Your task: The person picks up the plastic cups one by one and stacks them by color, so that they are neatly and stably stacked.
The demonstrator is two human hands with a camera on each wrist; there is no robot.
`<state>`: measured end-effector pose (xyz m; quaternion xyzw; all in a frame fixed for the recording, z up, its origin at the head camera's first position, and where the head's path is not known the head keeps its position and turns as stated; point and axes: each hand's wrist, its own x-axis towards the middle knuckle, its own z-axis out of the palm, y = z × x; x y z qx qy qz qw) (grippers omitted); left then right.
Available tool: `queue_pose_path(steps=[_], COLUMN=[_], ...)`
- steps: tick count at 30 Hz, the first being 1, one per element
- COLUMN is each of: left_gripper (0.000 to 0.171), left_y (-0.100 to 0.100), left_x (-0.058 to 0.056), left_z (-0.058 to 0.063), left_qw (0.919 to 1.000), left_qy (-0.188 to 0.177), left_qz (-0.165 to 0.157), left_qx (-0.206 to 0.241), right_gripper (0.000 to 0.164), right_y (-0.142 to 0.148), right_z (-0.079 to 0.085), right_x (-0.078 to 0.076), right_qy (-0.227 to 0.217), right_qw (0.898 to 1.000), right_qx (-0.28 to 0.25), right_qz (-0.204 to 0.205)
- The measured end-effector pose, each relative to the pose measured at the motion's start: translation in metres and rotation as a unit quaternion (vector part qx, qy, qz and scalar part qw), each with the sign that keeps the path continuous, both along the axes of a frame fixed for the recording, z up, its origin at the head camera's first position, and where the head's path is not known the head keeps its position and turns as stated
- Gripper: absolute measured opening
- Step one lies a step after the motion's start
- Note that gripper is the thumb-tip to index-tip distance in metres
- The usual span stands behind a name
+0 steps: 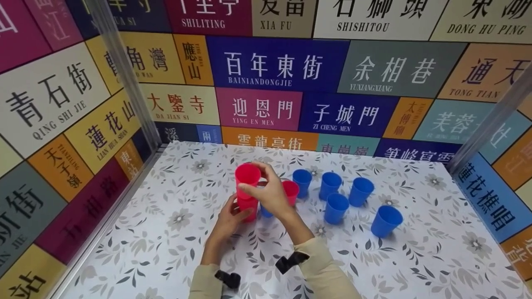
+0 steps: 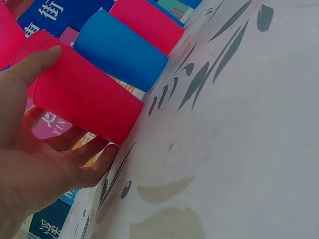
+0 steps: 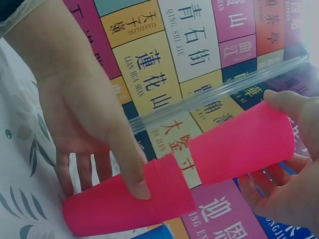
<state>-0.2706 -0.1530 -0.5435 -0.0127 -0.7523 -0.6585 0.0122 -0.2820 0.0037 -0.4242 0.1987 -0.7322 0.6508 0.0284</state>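
Near the table's middle my left hand [image 1: 226, 220] grips a red cup stack [image 1: 248, 211] standing upright. In the right wrist view the stack [image 3: 114, 206] shows a second rim, so cups sit nested in it. My thumb lies across its upper part, the fingers round the other side. Above it my right hand [image 1: 272, 193] holds another red cup [image 1: 248, 176] between thumb and fingers. A narrow gap separates that cup [image 3: 244, 144] from the stack's rim in the right wrist view. Beside the stack stand a blue cup [image 2: 122, 50] and another red cup [image 2: 152, 20].
Several blue cups stand to the right, among them one at the back [image 1: 302, 182] and one farthest right [image 1: 386, 221]. The table [image 1: 166, 257] has a leaf-and-flower cover. Sign-covered walls [image 1: 274, 62] rise behind and on both sides.
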Motion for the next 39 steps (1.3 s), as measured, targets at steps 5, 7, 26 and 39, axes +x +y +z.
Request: queue_pose_path(steps=[5, 7, 26, 39], left_gripper=[0.071, 0.071, 0.079, 0.075], left_y=[-0.001, -0.001, -0.002, 0.002], left_x=[0.0, 0.0, 0.002, 0.001], left_z=[-0.001, -0.001, -0.003, 0.002], left_qw=[0.9999, 0.9999, 0.9999, 0.9997], left_qy=[0.014, 0.015, -0.011, -0.025], left_qz=[-0.001, 0.0, 0.009, 0.009], left_qx=[-0.006, -0.007, -0.003, -0.002], right_gripper=[0.068, 0.069, 0.064, 0.056], right_y=[-0.002, -0.002, 0.019, 0.061], right_z=[-0.009, -0.012, -0.017, -0.029], right_x=[-0.004, -0.005, 0.003, 0.005], right_qy=[-0.01, -0.018, 0.007, -0.001], right_qw=[1.0, 1.0, 1.0, 0.994], right_qx=[0.005, 0.004, -0.014, -0.042], right_qz=[-0.011, -0.012, -0.02, -0.099])
